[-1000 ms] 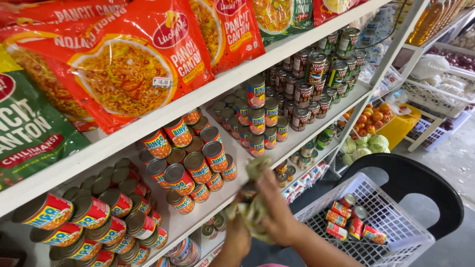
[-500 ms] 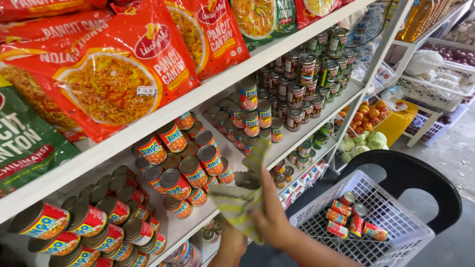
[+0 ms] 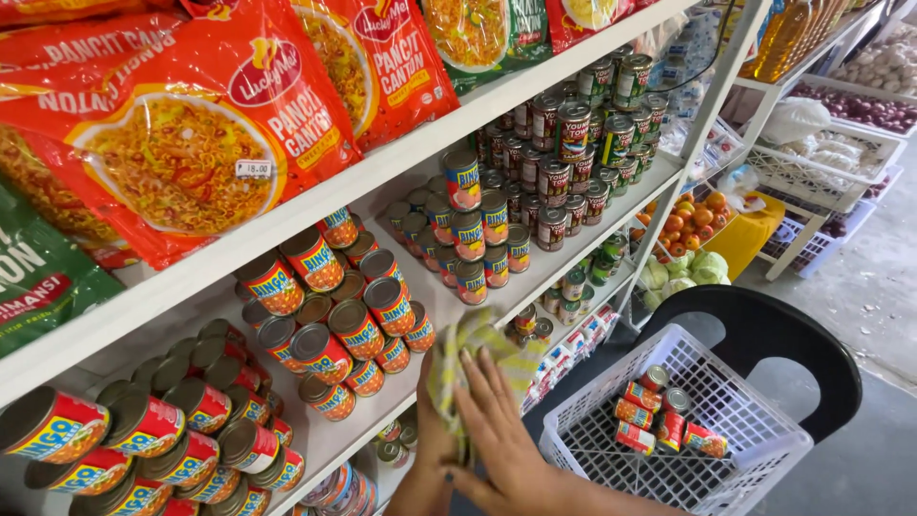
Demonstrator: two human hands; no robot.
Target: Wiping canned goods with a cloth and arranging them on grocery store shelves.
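Observation:
A yellow-green checked cloth (image 3: 511, 358) is pressed against the front edge of the white middle shelf (image 3: 564, 258). My right hand (image 3: 501, 440) lies flat on the cloth with fingers stretched upward. My left hand (image 3: 428, 449) grips the cloth's left side, mostly hidden behind the right. Just left of the hands, red and orange cans (image 3: 358, 330) lie stacked on their sides. Upright stacks of similar cans (image 3: 473, 229) stand just above the cloth.
A white plastic basket (image 3: 745, 463) holding several small cans (image 3: 659, 416) rests on a black chair (image 3: 764, 330) at the right. Large red noodle packs (image 3: 191, 143) fill the top shelf. Darker cans (image 3: 573, 143) stand further along; oranges (image 3: 693, 215) and cabbages (image 3: 683, 272) lie beyond.
My hands and the cloth have slid from the cans down and right along the shelf's front edge. The cloth is now flatter under my right palm.

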